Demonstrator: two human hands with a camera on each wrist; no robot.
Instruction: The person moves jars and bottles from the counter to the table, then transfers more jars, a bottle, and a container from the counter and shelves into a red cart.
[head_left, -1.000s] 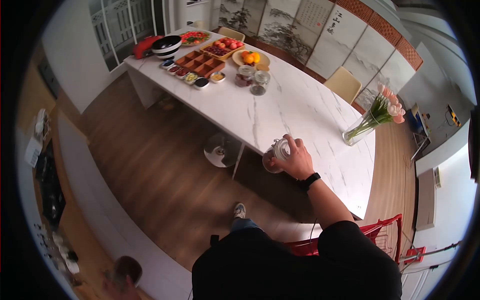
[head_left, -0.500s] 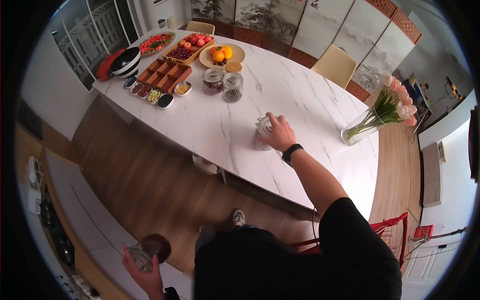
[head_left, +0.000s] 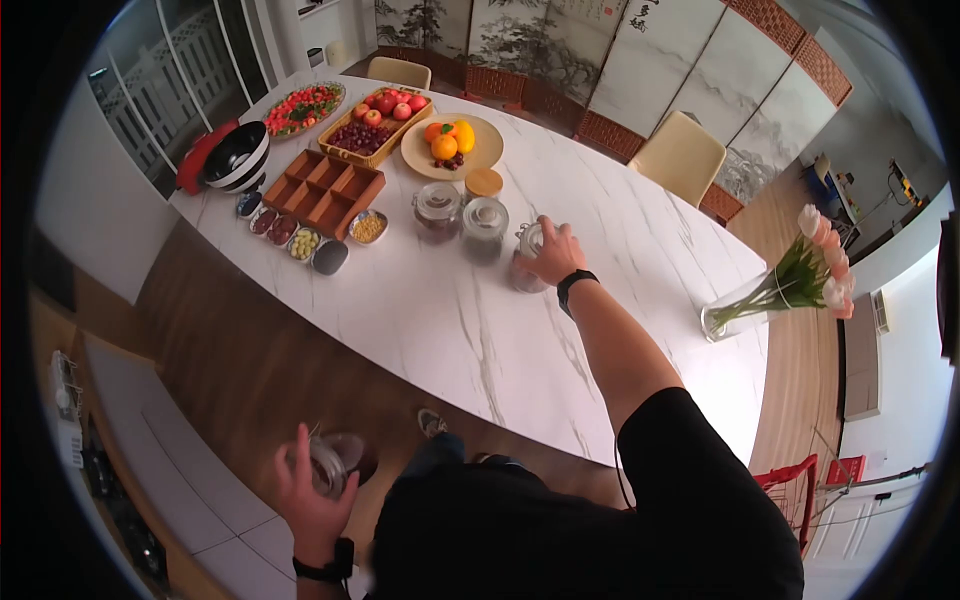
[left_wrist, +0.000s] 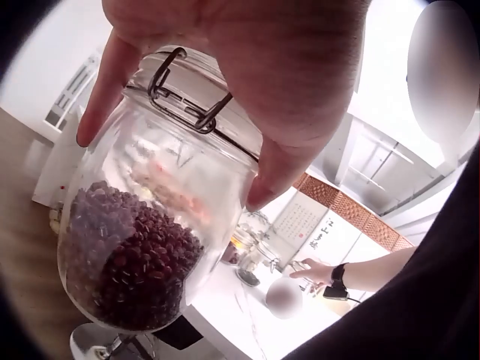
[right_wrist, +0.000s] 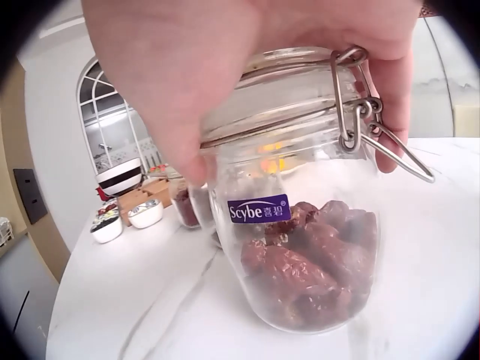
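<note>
My left hand [head_left: 318,505] grips a clip-top glass jar by its lid from above, at the lower left beyond the table's near edge. In the left wrist view this jar [left_wrist: 199,161] is tilted and partly filled with dark red beans [left_wrist: 142,262]. With my right hand [head_left: 557,258] I hold another clip-top jar [right_wrist: 300,180] by the lid, fingers and thumb round the rim. It contains wrinkled dried red dates [right_wrist: 300,262], and its base is at the marble table top. Two more glass jars, a farther one [head_left: 437,215] and a nearer one [head_left: 484,232], stand just left of it.
A round wooden lid [head_left: 484,182] lies behind the jars. To the left are a wooden compartment tray [head_left: 318,218], several small filled bowls [head_left: 368,228], a fruit basket [head_left: 362,157] and a plate [head_left: 488,143] of oranges. A tulip vase [head_left: 735,305] stands at the right.
My right hand has carried the date jar from the near table edge inward, toward the two other jars. My left hand has brought the bean jar up and rightward from the lower left.
</note>
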